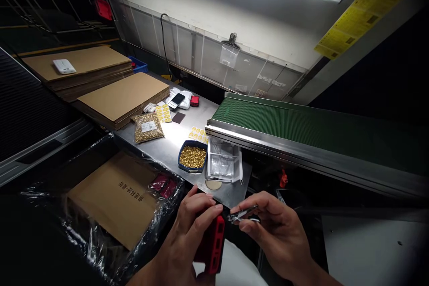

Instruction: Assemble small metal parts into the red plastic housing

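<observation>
In my left hand (194,228) is a dark red rectangular casing (215,250), held upright, with several slots along its bright red end. My right hand (278,232) pinches a small shiny metal nail clipper (243,215) between thumb and fingers. The clipper's tip is just right of the casing's top corner; whether they touch I cannot tell. Beyond the hands, a blue tray (193,156) full of small gold-coloured metal parts stands on the metal table (170,143). Beside it sits a white bin (224,161) with clear plastic bags inside.
A green conveyor belt (268,120) runs off to the right. At left is a plastic-lined box (114,196) with cardboard and dark red pieces. Cardboard stacks (124,98), a bag of gold-coloured parts (148,128), a phone (176,100) and yellow sticker sheets (163,113) lie behind.
</observation>
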The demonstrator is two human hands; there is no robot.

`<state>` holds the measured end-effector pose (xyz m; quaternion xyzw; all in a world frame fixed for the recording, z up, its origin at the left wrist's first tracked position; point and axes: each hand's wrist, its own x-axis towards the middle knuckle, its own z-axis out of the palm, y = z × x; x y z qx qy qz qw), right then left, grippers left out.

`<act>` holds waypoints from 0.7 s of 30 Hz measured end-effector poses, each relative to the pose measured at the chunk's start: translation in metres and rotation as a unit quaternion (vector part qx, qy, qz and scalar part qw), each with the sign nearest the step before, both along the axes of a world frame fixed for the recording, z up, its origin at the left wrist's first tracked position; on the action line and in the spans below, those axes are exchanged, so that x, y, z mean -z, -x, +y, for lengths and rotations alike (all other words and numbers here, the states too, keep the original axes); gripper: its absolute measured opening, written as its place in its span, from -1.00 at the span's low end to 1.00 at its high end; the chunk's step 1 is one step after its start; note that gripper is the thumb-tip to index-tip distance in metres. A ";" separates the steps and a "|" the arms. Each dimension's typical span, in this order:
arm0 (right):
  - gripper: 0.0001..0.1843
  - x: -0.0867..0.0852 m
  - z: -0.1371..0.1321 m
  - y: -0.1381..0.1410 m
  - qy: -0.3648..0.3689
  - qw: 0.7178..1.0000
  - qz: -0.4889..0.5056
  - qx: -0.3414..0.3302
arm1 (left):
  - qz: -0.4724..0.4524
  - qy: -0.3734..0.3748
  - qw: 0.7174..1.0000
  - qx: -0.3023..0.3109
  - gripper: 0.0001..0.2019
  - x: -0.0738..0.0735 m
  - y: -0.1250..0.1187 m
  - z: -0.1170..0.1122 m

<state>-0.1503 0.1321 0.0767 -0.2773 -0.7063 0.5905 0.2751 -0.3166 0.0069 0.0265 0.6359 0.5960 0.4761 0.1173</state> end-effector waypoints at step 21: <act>-0.83 0.001 0.000 0.003 0.020 1.000 0.014 -0.002 | -0.035 0.034 0.999 0.006 -0.27 -0.005 0.002 -0.001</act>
